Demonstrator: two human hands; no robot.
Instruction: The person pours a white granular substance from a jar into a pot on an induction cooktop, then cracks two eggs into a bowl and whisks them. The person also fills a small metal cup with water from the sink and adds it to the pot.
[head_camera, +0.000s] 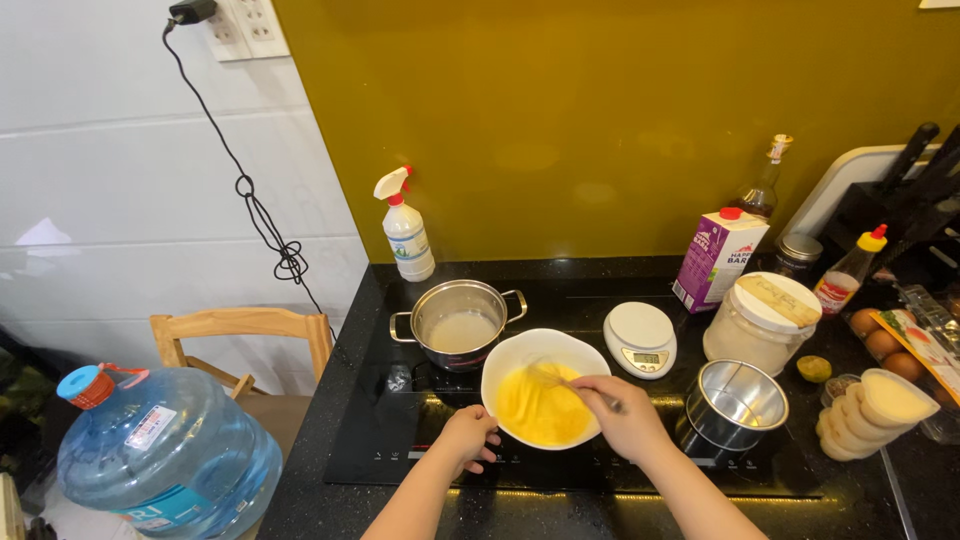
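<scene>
Right hand fingers: curled tight around the thin handle of a metal wire whisk (560, 380); the right hand (625, 415) sits over the right rim of the bowl.
Left hand fingers: bent and pressed against the outer left wall of the bowl, thumb up near the rim; the left hand (468, 435) steadies it from outside.
Whisk head: blurred, down in the yellow mixture.
Bowl: a round white ceramic bowl (510, 360), upright on the black glass cooktop (420, 445), holding a smooth, bright yellow liquid that coats the bottom and part of the inner wall.
Behind the bowl: a steel saucepan with two side handles (458, 322), pale liquid inside, almost touching the bowl's rim.
Right of the bowl: a small round white kitchen scale (640, 338) just beside it, then an empty round metal tin (737, 398).
Further right of the bowl: a lidded jar of white powder (760, 322).
</scene>
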